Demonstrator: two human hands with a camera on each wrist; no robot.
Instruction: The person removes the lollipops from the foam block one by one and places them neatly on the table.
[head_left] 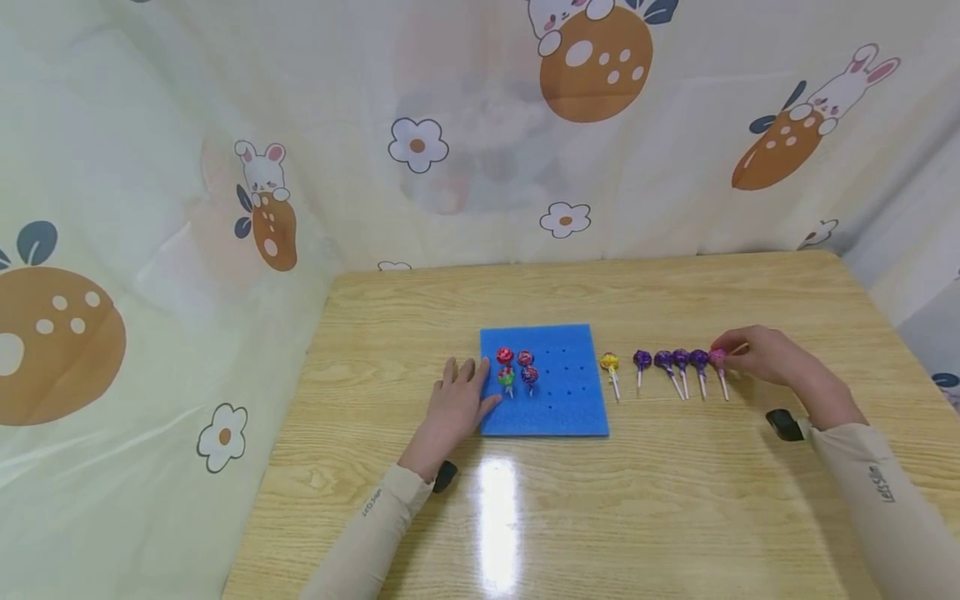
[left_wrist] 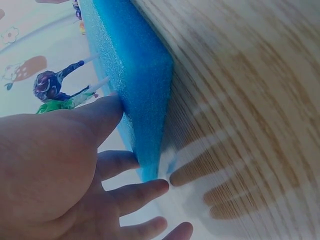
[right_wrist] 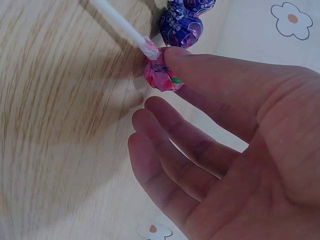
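Observation:
My left hand (head_left: 454,402) rests at the left side of a blue foam board (head_left: 570,421), its fingers fairly straight. In the left wrist view the thumb (left_wrist: 107,112) touches the foam's face. Several wrapped lollipops stand in the board's left part, among them a red one (head_left: 505,356) and a green one (head_left: 506,377). At the right end of a row of lollipops, my right hand (head_left: 768,357) pinches the wrapped head of a pink lollipop (right_wrist: 161,75) between thumb and index finger. The other right fingers are loosely bent. Its white stick lies toward the front.
Between the board and my right hand lie a yellow lollipop (head_left: 609,362) and several purple lollipops (head_left: 681,358), sticks toward me. Small holes dot the board's right part. A patterned curtain (head_left: 480,167) hangs behind the wooden table (head_left: 637,500).

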